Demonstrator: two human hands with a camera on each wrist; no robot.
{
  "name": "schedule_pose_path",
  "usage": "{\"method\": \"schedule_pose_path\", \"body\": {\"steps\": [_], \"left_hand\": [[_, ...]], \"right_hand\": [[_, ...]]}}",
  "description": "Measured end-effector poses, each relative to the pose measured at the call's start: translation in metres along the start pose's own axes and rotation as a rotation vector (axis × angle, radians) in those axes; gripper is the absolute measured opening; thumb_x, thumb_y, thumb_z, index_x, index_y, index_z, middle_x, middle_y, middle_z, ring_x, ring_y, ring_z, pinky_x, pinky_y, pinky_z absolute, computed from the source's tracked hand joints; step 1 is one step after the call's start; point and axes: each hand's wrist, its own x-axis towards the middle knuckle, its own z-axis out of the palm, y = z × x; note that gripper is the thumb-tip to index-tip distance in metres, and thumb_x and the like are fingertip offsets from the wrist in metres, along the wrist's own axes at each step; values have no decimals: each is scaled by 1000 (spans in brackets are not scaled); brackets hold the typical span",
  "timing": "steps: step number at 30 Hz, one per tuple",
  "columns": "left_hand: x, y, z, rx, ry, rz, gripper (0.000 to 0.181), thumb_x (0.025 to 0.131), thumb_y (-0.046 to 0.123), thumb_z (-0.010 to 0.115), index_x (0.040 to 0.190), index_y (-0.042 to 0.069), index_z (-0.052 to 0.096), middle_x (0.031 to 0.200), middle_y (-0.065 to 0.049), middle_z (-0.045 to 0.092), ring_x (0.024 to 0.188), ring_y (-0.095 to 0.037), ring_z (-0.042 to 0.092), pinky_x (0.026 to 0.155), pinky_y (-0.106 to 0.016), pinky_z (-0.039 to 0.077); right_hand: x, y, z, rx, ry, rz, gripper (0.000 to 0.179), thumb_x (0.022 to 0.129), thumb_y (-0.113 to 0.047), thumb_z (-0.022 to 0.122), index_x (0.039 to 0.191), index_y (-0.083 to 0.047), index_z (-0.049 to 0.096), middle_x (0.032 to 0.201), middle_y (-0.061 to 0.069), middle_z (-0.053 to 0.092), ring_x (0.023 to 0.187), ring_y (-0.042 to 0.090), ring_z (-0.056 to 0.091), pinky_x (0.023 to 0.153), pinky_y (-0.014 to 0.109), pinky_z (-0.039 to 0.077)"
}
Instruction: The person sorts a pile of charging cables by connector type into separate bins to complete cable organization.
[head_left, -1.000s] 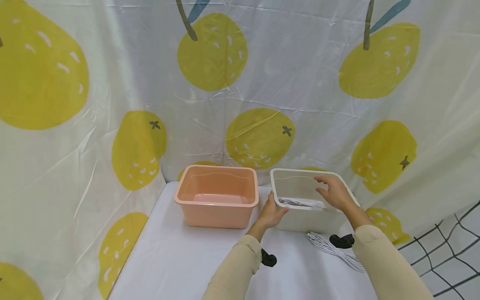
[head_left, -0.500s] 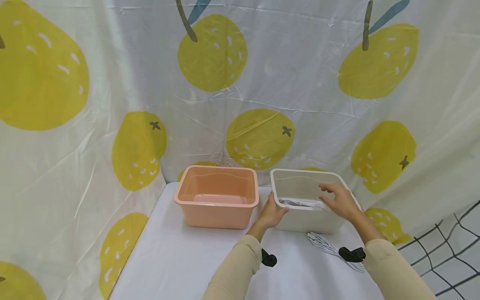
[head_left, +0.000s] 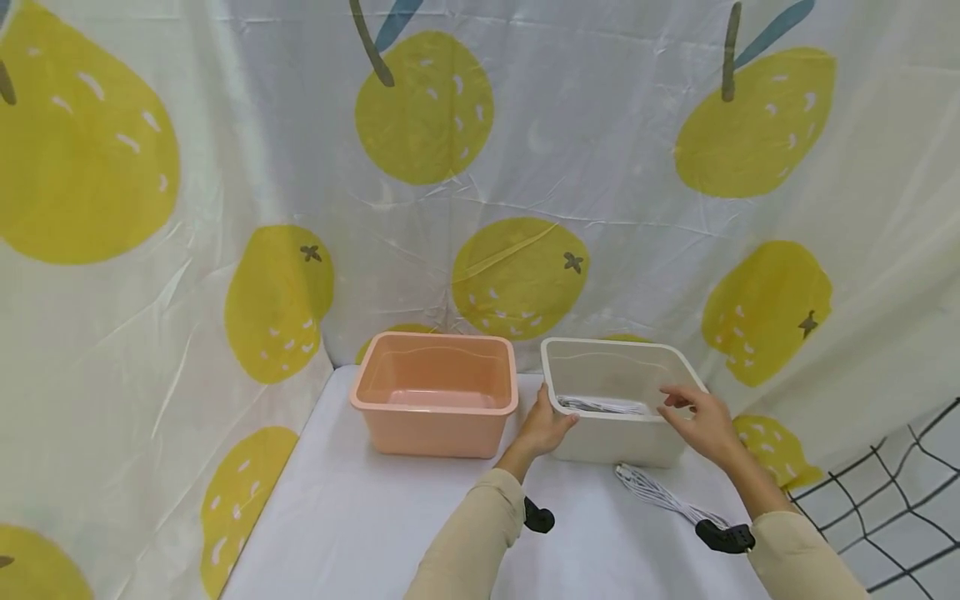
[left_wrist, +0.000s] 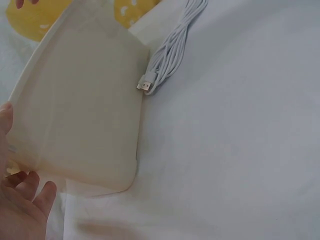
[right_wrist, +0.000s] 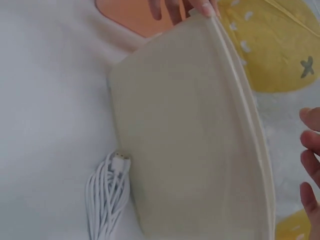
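Note:
A white plastic bin [head_left: 611, 440] stands on the right of the table, with a bundled white cable [head_left: 600, 406] lying inside near its front wall. My left hand [head_left: 543, 429] grips its left front corner, thumb over the rim and fingers along the outer side, as the left wrist view also shows. Over the bin's right rim is my right hand [head_left: 703, 427], fingers loosely bent and holding nothing. In the right wrist view those fingers [right_wrist: 311, 142] are apart from the rim. A second bundled white USB cable [left_wrist: 170, 55] lies on the table against the bin's front.
To the left stands a pink bin [head_left: 438, 433] with nothing visible inside. A fruit-printed curtain [head_left: 630, 275] hangs behind and beside the white-covered table [head_left: 360, 525]. At the lower right is a black wire grid [head_left: 892, 500]. Both wrists carry black devices [head_left: 723, 536].
My right hand has drawn back from over the bin's inside to the right and down, to its right rim. My left hand keeps its grip, and both bins and cables stay put.

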Motion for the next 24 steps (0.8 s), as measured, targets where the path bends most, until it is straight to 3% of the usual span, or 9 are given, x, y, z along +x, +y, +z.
{"method": "schedule_pose_path", "body": {"steps": [3,5,12,19,24], "left_hand": [[0,-1,1,9,-3,-11,89,99,26,72,161,-2,15,151,-26,45,140,-39,43,115,-51,34],[0,-1,2,12,-6,-16,89,99,26,71,162,-2,14,152,-26,44,141,-39,43,116,-51,34],[-1,-1,2,-3,11,-21,88,99,25,71,162,-1,15,152,-27,44,142,-40,42,116,-51,33],[-2,-1,2,-10,-1,-23,87,100,24,70,162,-2,14,153,-28,42,142,-40,41,116,-51,32],[-1,0,2,-11,-3,-29,87,101,24,69,162,-1,13,153,-28,42,142,-41,41,116,-52,33]], "right_hand": [[-12,4,-2,13,20,26,23,83,-1,82,105,0,76,81,-1,69,75,14,62,71,21,47],[-21,6,-3,9,11,61,16,85,-3,81,100,-2,76,79,-4,65,72,10,57,66,19,45],[-50,14,3,-45,-14,136,8,86,-10,82,89,-8,75,73,-9,57,67,8,50,58,28,40],[-72,23,9,-50,-8,161,18,84,-9,84,100,-3,77,78,-7,64,73,20,60,63,30,48],[-84,27,12,-67,-12,172,24,83,-10,85,104,-2,77,79,-9,65,75,21,63,67,34,50]]}}
